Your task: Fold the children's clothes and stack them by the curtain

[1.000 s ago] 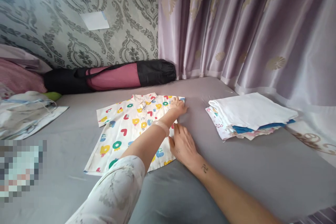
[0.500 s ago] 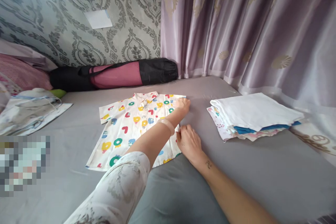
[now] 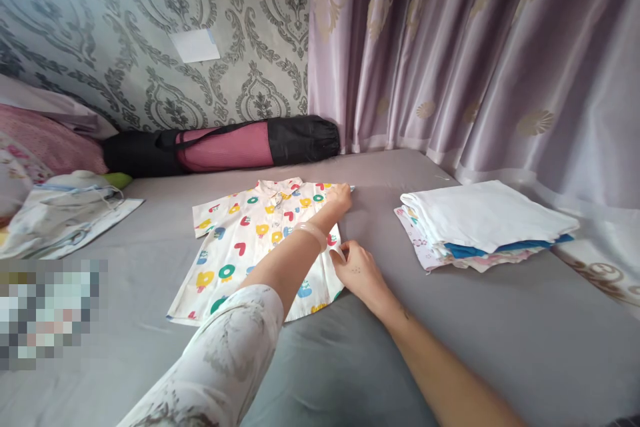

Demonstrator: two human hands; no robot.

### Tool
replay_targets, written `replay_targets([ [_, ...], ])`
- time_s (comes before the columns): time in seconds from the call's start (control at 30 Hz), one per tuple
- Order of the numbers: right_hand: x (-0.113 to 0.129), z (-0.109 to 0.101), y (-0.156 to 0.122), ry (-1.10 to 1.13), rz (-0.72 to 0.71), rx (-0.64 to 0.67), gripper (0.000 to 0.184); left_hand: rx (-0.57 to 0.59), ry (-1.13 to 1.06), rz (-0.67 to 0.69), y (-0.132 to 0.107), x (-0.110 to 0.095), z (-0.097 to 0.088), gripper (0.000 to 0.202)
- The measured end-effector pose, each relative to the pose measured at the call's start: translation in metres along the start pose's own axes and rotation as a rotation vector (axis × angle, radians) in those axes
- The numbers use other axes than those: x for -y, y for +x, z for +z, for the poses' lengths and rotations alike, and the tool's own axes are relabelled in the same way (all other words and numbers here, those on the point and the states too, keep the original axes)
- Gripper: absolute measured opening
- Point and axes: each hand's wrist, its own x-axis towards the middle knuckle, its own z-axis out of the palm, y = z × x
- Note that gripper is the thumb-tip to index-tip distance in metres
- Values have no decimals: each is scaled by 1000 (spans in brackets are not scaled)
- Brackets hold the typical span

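A short-sleeved button-up shirt (image 3: 240,250), white with colourful letter prints, lies spread flat on the grey bedsheet with its collar away from me. My left hand (image 3: 340,197) reaches across it to the sleeve on the right. Its fingers are bent in and closed on the sleeve cloth, though the fingertips are partly hidden. At the shirt's right side edge, my right hand (image 3: 359,270) pinches the fabric and lifts a small fold of it. My left forearm, with a pale bangle (image 3: 311,235), covers part of the shirt front.
A stack of folded clothes (image 3: 487,217), white on top, sits to the right. Along the wall lies a pink and black rolled mat bag (image 3: 225,147). Other cloth items (image 3: 75,213) lie at the left. Purple curtains (image 3: 400,47) hang behind the bed.
My right hand has gone from resting by the shirt's side edge to pinching it, and the edge is raised a little. My left hand has shifted slightly toward me at the sleeve.
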Motion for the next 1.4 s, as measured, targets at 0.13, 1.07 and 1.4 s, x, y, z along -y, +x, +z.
replay_targets([
  [0.13,-5,5,3,111,-19,60,30,-43,-271,-149,0,18,-11,21],
  [1.07,21,17,-43,-140,-513,140,51,-346,-945,-521,-72,152,-38,37],
  [1.4,19,5,-40,-40,-679,231,24,-337,-717,-359,-93,164,-26,56],
])
